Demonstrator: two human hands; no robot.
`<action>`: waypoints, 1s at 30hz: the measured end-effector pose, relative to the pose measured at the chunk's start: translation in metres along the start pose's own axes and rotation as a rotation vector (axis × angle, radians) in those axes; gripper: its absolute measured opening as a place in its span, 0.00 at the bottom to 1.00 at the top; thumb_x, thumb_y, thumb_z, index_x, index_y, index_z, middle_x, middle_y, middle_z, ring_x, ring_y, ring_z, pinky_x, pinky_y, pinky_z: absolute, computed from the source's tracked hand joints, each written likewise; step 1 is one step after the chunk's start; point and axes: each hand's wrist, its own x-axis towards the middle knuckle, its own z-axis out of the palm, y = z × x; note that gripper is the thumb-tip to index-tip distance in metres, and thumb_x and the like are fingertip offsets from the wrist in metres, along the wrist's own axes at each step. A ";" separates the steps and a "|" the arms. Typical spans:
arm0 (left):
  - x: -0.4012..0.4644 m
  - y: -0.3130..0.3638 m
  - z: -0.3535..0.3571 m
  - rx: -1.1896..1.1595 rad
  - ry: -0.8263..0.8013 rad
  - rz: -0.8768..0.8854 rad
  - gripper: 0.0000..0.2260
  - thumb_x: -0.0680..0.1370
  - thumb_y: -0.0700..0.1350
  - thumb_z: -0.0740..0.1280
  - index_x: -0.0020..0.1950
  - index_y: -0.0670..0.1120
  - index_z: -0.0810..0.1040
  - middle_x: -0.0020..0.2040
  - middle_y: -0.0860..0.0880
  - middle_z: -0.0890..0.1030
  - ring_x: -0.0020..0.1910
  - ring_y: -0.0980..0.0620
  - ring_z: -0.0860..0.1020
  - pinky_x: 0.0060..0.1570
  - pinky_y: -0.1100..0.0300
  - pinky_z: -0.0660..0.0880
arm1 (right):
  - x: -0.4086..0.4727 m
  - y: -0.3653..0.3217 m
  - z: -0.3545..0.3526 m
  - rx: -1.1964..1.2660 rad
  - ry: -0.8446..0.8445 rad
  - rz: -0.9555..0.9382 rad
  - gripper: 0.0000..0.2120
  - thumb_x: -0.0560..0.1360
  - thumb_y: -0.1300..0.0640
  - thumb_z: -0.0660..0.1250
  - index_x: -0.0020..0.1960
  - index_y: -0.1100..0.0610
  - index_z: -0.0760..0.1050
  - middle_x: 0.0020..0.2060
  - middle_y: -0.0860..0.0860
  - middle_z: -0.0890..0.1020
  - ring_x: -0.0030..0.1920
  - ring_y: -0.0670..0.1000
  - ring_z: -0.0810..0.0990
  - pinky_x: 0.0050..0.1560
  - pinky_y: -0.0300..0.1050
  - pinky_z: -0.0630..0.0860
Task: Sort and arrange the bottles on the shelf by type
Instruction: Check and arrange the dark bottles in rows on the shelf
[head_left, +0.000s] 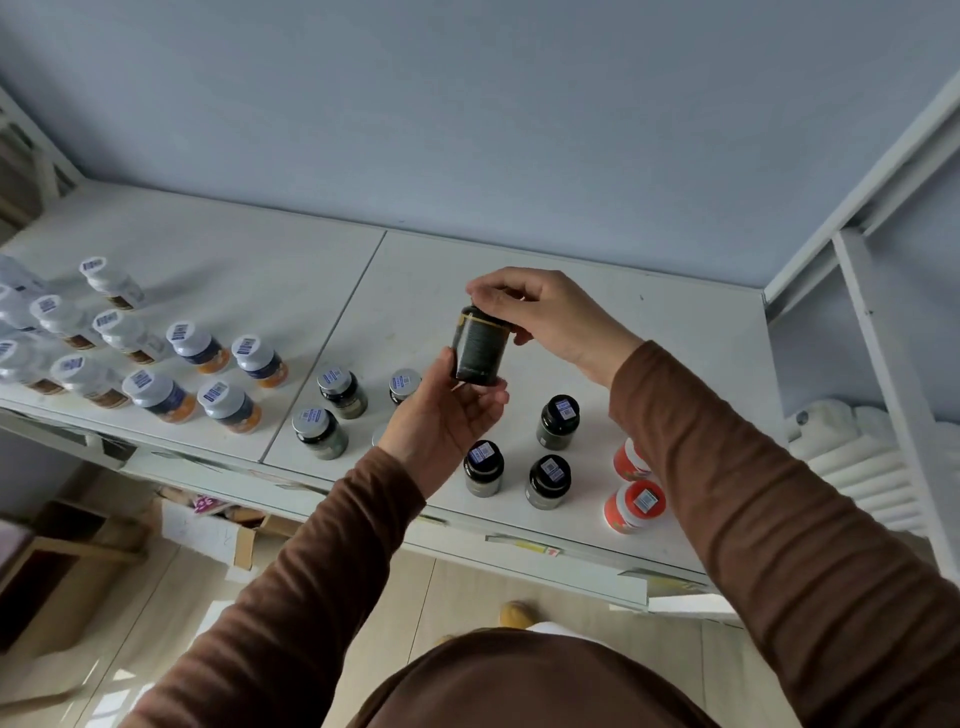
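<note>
Right hand: my right hand reaches over the shelf, its fingers curled and pinching the cap end of a dark bottle.
Left hand: my left hand cups the same bottle from below, thumb against its lower side, fingers curled under its base.
Dark bottle: held in the air above the middle of the shelf, nearly upright, tilted slightly; its cap is covered by my fingers.
Black-capped bottles: three black-capped bottles stand on the shelf just below my hands, each with a barcode sticker on top.
Silver-capped bottles: silver-capped dark bottles stand left of my left hand; one is partly hidden behind that hand.
Orange jars: two orange jars sit near the front edge, the rear one partly covered by my right sleeve.
White-capped bottles: a group of white-capped bottles fills the left part of the shelf; the farthest left are cut off by the frame edge.
Hard to read: the label print on every bottle is too small for me to make out.
Below the shelf: open cardboard boxes rest on the floor.
</note>
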 end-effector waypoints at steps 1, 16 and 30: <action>0.002 0.001 -0.003 0.039 0.004 0.054 0.18 0.78 0.51 0.66 0.59 0.38 0.74 0.48 0.39 0.81 0.44 0.47 0.81 0.50 0.58 0.80 | 0.000 0.005 -0.005 0.047 -0.050 0.013 0.12 0.79 0.49 0.67 0.60 0.50 0.81 0.54 0.49 0.84 0.52 0.48 0.82 0.47 0.42 0.78; 0.012 0.000 -0.045 0.866 0.325 0.221 0.06 0.79 0.42 0.67 0.54 0.49 0.80 0.52 0.52 0.82 0.51 0.54 0.79 0.59 0.59 0.74 | 0.009 0.086 0.028 -0.794 -0.016 0.064 0.18 0.70 0.47 0.75 0.51 0.55 0.72 0.49 0.52 0.79 0.47 0.55 0.78 0.45 0.46 0.70; -0.026 -0.036 -0.057 1.214 0.248 0.193 0.26 0.74 0.37 0.70 0.71 0.47 0.69 0.65 0.49 0.76 0.64 0.54 0.74 0.65 0.60 0.70 | -0.040 0.066 0.059 -0.826 -0.176 -0.195 0.17 0.79 0.48 0.64 0.64 0.54 0.76 0.57 0.51 0.78 0.58 0.52 0.75 0.57 0.48 0.72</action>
